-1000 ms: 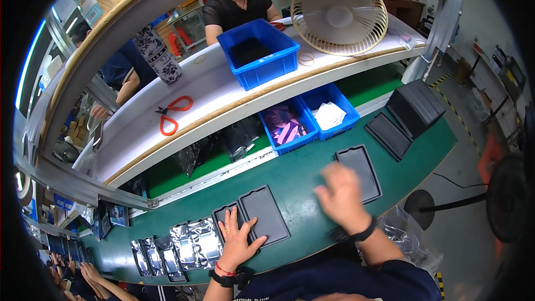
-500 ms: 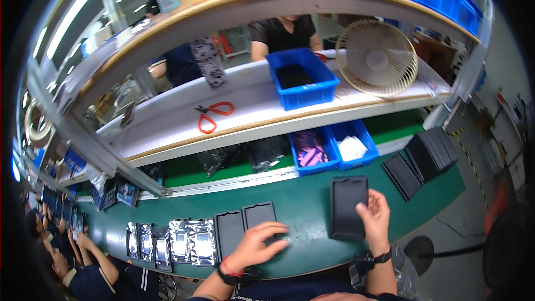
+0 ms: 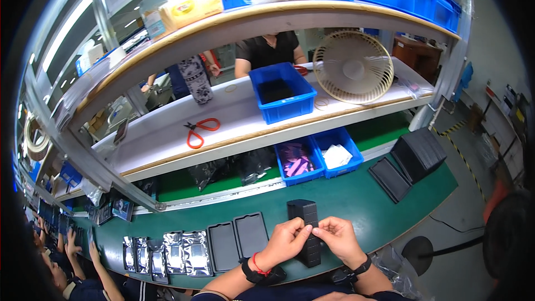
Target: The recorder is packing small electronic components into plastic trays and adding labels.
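Note:
A stack of black plastic trays [image 3: 310, 255] is tipped on its side over the table in front of me, its layered edges showing. My left hand [image 3: 287, 241] is closed with thumb and fingertips pinching at the stack's upper edge. My right hand [image 3: 340, 239] pinches the same edge from the right, thumbs almost meeting. To the left lie two shallow black trays side by side, one tray [image 3: 222, 245] beside another tray [image 3: 251, 235]. Further left, several silver-wrapped flat packs [image 3: 196, 252] lie in a row, some visibly on black trays.
A larger stack of black trays [image 3: 421, 153] stands at the right, with a tray [image 3: 390, 179] leaning beside it. Blue bins [image 3: 338, 163] sit under the shelf. On the shelf are red-handled cutters [image 3: 202, 127], a blue bin [image 3: 288, 112] and a fan [image 3: 353, 68]. People work opposite and at left.
My left hand has left the two trays and joined my right hand at the stack. The stack has moved left and turned edge-up. The view has shifted slightly.

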### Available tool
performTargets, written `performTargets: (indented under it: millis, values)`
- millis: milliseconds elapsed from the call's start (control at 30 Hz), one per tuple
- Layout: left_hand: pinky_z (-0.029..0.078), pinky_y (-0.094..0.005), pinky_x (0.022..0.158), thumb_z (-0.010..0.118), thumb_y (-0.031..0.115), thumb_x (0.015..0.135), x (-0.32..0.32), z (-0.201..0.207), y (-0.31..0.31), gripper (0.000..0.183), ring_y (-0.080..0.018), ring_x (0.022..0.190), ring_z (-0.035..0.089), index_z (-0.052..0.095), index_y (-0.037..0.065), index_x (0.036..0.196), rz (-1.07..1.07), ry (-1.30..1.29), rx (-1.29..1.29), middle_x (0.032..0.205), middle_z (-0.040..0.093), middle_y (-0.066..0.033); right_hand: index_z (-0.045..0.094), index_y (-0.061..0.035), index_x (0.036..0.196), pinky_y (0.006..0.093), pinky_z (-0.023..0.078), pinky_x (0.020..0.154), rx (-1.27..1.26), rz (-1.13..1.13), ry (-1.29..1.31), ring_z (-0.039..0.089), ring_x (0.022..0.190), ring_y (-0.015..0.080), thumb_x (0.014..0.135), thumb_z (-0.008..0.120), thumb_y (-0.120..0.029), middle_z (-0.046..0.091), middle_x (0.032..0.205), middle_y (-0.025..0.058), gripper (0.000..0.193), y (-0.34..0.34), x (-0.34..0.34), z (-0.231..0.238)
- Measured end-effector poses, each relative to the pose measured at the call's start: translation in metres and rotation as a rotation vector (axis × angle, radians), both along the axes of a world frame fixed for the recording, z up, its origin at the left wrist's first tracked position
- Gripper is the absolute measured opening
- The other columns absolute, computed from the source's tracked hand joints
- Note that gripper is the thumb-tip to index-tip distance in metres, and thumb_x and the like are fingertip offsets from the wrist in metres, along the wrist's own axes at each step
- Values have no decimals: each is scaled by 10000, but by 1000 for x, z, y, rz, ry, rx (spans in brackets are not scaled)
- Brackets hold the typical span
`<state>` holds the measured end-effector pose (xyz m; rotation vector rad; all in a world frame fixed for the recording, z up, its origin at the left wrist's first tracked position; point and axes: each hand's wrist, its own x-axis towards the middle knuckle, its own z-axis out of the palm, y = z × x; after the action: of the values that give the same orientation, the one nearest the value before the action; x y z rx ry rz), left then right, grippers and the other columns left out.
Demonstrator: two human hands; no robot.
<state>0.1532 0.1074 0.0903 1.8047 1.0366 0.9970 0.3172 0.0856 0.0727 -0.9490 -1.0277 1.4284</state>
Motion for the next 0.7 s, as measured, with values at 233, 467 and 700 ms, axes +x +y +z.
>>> performTargets:
  millis: [233,467,700]
  values:
    - [382,-210,420,611,85,862,-9,-9,7,276,-23,479,483,472,10,636,232,-393,-178,531,509,5,598,-72,833,190,447,508,-83,-271,-74,541,592,44,814,668,-59,596,717,-16,73,14,34,-4]
    - [460,-331,505,626,299,849,-9,-50,36,350,-221,511,601,604,-1,669,132,352,-218,596,609,-129,583,-54,802,192,420,472,-18,-393,11,503,524,47,823,644,-45,578,684,-12,66,7,104,4]
    - [453,-331,534,655,334,820,-38,-64,29,348,-214,537,584,630,15,683,92,443,-138,587,597,-107,593,-22,810,192,425,499,-21,-305,-50,495,550,49,842,630,-54,566,691,-12,59,3,81,4]
